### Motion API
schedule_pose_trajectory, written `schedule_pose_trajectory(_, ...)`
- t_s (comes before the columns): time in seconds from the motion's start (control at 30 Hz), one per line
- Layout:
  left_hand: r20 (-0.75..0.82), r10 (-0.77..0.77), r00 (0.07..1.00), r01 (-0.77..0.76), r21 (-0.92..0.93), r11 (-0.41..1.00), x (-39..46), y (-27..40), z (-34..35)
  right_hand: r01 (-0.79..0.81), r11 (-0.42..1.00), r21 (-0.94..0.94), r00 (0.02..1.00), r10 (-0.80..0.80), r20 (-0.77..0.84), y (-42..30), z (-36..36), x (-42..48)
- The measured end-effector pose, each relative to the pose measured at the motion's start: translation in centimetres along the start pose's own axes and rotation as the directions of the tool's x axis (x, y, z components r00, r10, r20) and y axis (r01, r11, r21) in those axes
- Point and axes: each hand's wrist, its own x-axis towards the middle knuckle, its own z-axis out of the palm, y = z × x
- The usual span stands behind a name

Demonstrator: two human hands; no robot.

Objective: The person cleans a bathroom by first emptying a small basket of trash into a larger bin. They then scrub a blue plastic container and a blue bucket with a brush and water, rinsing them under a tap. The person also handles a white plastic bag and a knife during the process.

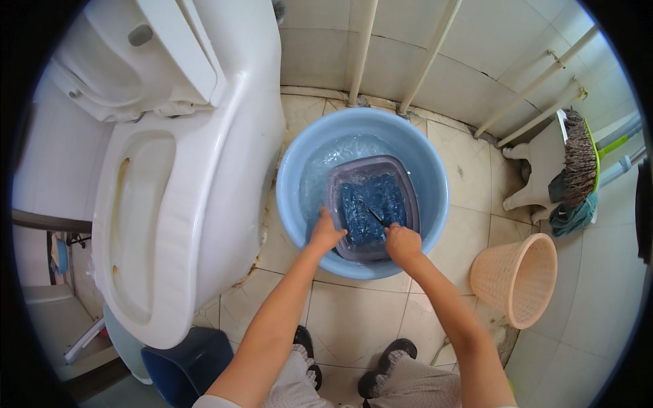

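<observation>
A round light-blue plastic basin holding water stands on the floor. Inside it, a grey-purple rectangular plastic tub sits slightly turned, with wet blue material in it, perhaps a cloth or mat. My left hand grips the tub's left rim, fingers outside and thumb over the inner side. My right hand is closed around the dark handle of a slim tool, whose far end lies over the blue material. The kind of tool cannot be told.
A white toilet with raised lid is at the left, a dark-blue bin below it. Pipes rise behind the basin. A peach perforated basket lies tipped at the right, near a white stool and a mop head.
</observation>
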Motion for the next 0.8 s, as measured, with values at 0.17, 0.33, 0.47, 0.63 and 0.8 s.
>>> schedule_pose_trajectory(0.17, 0.074, -0.081, 0.994, 0.093, -0.170, 0.981, -0.3, 2.2, 2.0, 0.091, 0.991, 0.094, 0.996, -0.091, -0.008, 2.6, 4.3, 1.6)
schedule_pose_trajectory(0.33, 0.030, -0.123, 0.992, 0.125, -0.377, 0.918, -0.4, 0.2, 0.9, -0.103, 0.981, 0.162, 0.955, 0.052, 0.291, -1.5, 1.7, -2.5)
schedule_pose_trajectory(0.47, 0.054, -0.136, 0.989, 0.146, -0.432, 0.890, -0.9, 1.1, 0.9, -0.113, 0.980, 0.165, 0.965, 0.069, 0.254, 0.2, 0.0, -1.5)
schedule_pose_trajectory(0.63, -0.032, -0.062, 0.998, 0.050, -0.286, 0.957, -1.3, -0.2, 4.5, 0.113, 0.944, 0.310, 0.991, -0.130, 0.034, -4.9, 4.2, 0.0)
schedule_pose_trajectory(0.8, 0.348, -0.294, 0.890, 0.453, -0.599, 0.660, -1.1, 2.4, 0.6, 0.061, 0.996, -0.064, 0.900, -0.027, 0.436, 1.1, 1.9, -0.5)
